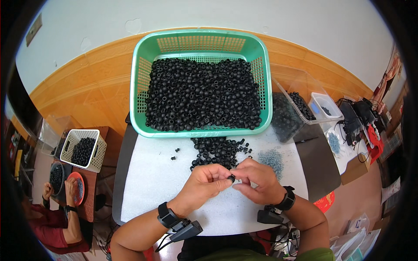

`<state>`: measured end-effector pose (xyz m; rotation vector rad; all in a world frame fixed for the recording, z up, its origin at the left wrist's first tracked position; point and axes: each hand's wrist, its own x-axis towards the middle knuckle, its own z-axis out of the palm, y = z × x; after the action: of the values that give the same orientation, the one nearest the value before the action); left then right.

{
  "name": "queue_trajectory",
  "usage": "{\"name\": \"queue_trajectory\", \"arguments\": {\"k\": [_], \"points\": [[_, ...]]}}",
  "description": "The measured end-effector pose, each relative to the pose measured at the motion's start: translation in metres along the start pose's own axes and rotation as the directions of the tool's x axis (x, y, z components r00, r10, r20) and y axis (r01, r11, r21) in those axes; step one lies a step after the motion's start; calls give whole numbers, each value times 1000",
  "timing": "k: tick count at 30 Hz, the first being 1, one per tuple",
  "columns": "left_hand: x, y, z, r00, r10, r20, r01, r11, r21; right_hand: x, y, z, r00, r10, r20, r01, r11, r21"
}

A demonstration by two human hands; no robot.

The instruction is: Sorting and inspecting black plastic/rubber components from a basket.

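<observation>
Over the white table mat (148,182), my left hand (198,185) pinches a small black round hollow part (231,178) between thumb and fingers. My right hand (257,179) meets it from the right, its thumb and fingertips closed right at the part; whatever they grip is too small to make out. Just beyond my fingers lies a loose pile of similar black parts (212,151). To the right of the pile, small translucent bluish pieces (271,161) are scattered on the mat. Both wrists wear black strapped devices.
A large green basket (200,134) full of black parts stands at the table's far side. Right of it is a clear plastic bin (285,126) with more parts and a white tub (327,104). At far left, another person's hands (71,189) work beside a red bowl (79,200).
</observation>
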<state>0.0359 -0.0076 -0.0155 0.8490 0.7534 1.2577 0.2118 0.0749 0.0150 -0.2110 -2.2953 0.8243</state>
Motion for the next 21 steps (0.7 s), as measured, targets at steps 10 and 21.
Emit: {"name": "queue_trajectory", "arguments": {"k": [10, 21], "points": [[-3, 1, 3, 999, -24, 48, 24, 1000, 1, -2, 5, 12, 970, -239, -41, 219, 936, -274], [2, 16, -7, 975, 167, -146, -157, 985, 75, 24, -11, -66, 875, -260, -408, -16, 827, -562]]}}
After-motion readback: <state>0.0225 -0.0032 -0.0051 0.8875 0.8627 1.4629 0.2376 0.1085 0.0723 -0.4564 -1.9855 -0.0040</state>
